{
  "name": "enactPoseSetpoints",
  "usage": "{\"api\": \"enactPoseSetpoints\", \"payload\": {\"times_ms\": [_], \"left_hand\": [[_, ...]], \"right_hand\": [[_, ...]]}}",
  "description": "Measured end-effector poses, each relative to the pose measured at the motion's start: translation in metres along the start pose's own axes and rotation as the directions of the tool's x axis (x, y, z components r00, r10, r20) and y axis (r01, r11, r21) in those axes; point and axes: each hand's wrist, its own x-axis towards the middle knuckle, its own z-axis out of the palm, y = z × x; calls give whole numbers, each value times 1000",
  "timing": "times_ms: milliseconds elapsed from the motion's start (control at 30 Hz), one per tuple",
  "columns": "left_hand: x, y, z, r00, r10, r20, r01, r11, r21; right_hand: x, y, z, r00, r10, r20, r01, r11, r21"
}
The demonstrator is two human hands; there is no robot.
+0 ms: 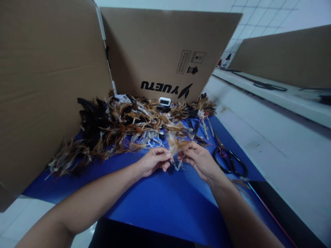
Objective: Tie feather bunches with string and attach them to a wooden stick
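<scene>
Between my two hands is a small bunch of light brown feathers (175,142), its fluffy tips pointing up and away from me. My left hand (157,160) pinches its lower left side between thumb and fingers. On the other side, my right hand (197,157) has its fingers closed on the bunch's right side. A strip of whitish, clear string or ribbon (178,166) dangles below, between the hands. Just beyond them lies a broad heap of brown and black feathers (137,117), with pale ties among them.
Black-handled scissors (230,162) lie right of my right hand. A small white digital display (164,101) sits at the heap's back. Cardboard panels (160,48) stand behind and left of the blue table (160,199). Thin sticks (205,128) lie at the right. A white ledge (279,96) runs along the right wall.
</scene>
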Motion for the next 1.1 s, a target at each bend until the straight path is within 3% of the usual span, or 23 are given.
{"api": "enactPoseSetpoints", "payload": {"times_ms": [300,633,800,1100], "left_hand": [[0,-1,-1,1000,21,14,-21,1000,-3],[-1,2,0,1000,7,-6,-6,999,43],[0,2,1,999,15,-43,-13,999,40],[-1,1,2,1000,-2,-24,1,999,-41]], "right_hand": [[-1,-2,2,1000,-3,31,3,1000,3],[-3,4,3,986,71,151,-58,994,-90],[-3,6,1,990,82,112,-62,983,-170],[-6,1,6,990,78,117,-61,988,-140]]}}
